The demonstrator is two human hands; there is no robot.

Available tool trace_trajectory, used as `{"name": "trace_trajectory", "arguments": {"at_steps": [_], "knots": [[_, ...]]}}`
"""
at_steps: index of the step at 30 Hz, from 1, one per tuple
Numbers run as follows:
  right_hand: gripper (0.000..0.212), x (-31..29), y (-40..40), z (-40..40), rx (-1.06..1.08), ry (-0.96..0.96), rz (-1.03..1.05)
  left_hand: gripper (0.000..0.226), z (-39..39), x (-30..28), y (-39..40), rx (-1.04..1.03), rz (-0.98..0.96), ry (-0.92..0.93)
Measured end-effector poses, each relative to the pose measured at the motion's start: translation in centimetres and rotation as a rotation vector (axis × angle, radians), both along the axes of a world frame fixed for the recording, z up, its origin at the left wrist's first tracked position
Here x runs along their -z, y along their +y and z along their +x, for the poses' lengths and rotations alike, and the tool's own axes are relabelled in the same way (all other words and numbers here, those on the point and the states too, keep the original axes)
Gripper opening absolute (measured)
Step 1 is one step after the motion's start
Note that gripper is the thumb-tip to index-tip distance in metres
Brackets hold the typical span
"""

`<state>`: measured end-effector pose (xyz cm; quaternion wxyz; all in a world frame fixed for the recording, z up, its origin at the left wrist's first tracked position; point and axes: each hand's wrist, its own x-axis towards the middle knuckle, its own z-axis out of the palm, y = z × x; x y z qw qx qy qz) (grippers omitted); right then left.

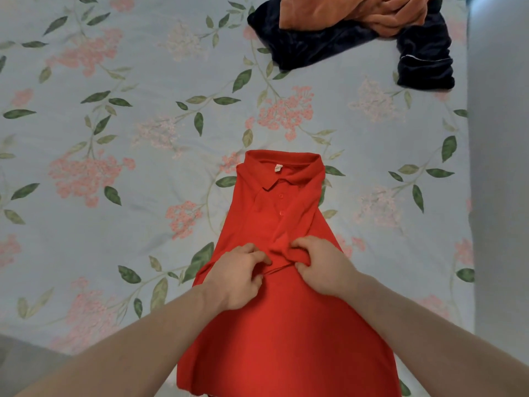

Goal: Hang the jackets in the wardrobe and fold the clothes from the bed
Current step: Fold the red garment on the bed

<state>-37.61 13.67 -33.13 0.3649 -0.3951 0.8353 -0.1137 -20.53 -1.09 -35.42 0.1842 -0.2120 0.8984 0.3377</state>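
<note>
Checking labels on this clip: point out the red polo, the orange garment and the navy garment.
red polo (286, 325), head view, on its lower front panel
orange garment (357, 10), head view, on its crumpled middle
navy garment (309, 47), head view, on the part lying left of the orange one

The polo shirt (282, 310) was plain bright red, with a small white label inside its collar. The bed sheet (143, 167) was pale blue, printed with pink flower clusters and green leaves. Farther off lay a dark navy garment (315, 47) and an orange one (357, 10).
</note>
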Motion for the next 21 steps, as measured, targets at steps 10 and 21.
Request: {"name": "trace_trajectory", "arguments": {"at_steps": [10, 21], "knots": [[0.074, 1.7, 2.3, 1.2, -0.047, -0.074, 0.151, 0.069, 2.2, -0.2, 0.0, 0.057, -0.041, -0.229], [0.078, -0.2, 14.9, 9.9, 0.712, -0.007, 0.016, 0.058, 16.4, -2.1, 5.8, -0.847, 0.043, -0.072]]}}
